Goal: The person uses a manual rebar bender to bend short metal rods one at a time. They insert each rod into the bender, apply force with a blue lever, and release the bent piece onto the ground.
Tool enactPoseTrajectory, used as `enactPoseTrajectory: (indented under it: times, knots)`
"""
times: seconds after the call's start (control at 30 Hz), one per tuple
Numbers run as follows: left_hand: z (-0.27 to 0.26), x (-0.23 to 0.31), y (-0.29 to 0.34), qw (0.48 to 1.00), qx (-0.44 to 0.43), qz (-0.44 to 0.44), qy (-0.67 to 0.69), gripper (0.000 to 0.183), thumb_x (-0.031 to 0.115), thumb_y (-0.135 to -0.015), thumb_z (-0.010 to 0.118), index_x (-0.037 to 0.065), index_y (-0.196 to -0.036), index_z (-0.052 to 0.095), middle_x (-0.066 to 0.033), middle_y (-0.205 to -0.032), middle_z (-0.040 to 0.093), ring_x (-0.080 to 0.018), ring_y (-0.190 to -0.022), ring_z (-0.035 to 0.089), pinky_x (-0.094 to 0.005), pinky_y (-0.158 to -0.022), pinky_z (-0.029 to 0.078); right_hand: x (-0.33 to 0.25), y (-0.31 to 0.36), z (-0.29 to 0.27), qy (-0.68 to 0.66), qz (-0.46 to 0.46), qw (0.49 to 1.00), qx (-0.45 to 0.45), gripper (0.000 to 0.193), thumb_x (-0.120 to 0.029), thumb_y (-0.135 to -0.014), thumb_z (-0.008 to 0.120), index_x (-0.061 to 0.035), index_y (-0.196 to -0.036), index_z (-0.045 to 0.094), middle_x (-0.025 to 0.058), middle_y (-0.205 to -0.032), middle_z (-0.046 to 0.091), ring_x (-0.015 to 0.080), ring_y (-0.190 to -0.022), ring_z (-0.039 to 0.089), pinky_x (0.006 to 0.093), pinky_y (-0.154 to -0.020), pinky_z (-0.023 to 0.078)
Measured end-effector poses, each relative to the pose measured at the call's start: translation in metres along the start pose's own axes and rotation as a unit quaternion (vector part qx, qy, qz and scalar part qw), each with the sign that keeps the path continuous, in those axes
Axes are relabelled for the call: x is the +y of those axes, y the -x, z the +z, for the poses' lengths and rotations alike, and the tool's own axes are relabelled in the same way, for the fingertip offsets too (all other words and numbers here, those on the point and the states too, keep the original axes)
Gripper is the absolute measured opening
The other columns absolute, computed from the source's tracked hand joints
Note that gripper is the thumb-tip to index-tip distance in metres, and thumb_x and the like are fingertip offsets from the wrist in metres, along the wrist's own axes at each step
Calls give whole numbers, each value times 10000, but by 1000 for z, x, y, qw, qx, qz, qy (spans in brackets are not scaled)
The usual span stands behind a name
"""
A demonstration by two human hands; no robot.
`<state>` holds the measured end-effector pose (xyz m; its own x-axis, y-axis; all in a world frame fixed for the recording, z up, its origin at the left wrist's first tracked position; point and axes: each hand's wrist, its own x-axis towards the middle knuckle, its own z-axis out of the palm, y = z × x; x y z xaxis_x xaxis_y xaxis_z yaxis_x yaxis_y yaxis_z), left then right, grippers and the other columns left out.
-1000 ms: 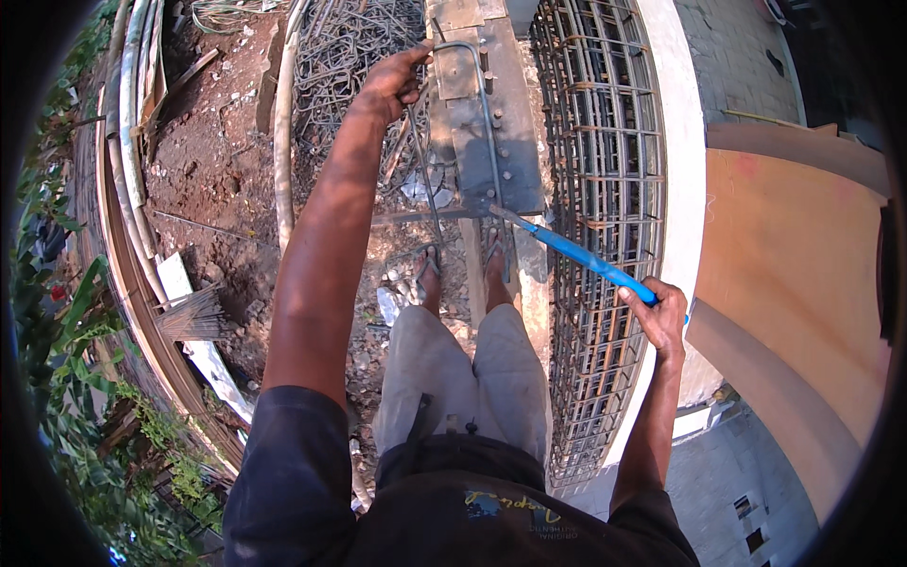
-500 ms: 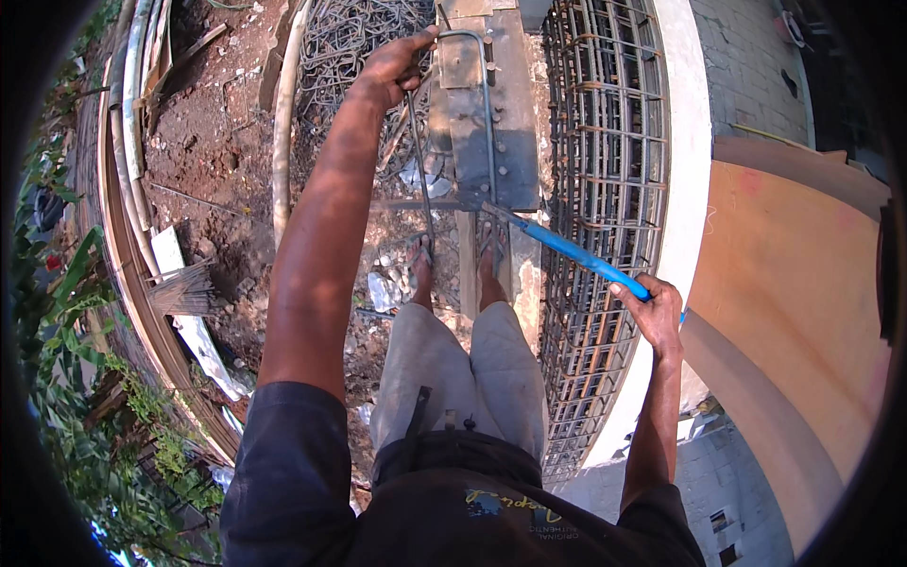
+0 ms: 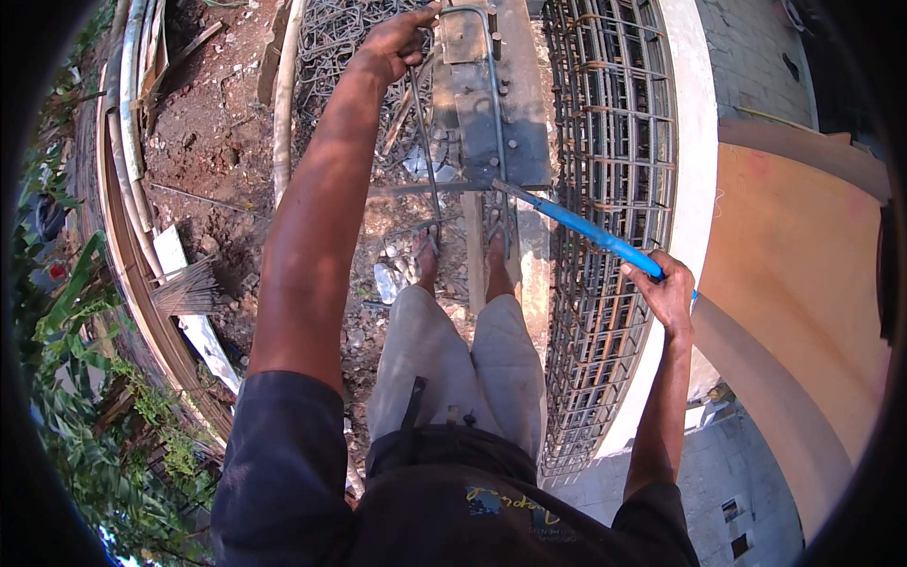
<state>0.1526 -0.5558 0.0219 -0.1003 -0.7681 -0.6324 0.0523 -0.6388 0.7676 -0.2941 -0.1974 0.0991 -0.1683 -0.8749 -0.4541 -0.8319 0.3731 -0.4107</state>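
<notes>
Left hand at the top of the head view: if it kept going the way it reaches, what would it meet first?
The left hand already grips the thin bent steel rod beside the grey metal bending bench. Straight on, it would probably meet the tangled pile of bent steel rebar beyond; depth is unclear.

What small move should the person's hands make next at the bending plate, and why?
Probably swing the blue-handled lever further round. The right hand grips its far end, its tip meets the steel rod at the plate's pegs, and the left hand steadies the rod's upper end.
</notes>
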Motion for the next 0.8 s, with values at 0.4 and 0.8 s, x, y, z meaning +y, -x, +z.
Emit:
enactPoseTrajectory:
  times: [0.4,0.8]
  knots:
    - [1,-6,-4,1000,-13,23,14,443,430,-1009,801,28,-1127,658,91,-634,327,-51,-504,240,-241,-425,204,-1,0,1,65,87,994,-33,581,-633,-790,891,-61,-779,787,66,-578,610,250,-583,618,429,-631,492]
    - [9,-23,-11,996,-35,52,65,464,426,-1034,769,181,-823,436,90,-601,246,-60,-474,229,-252,-403,192,-25,54,49,74,150,977,131,627,-652,-732,922,-64,-679,713,73,-555,605,263,-544,587,449,-610,482]
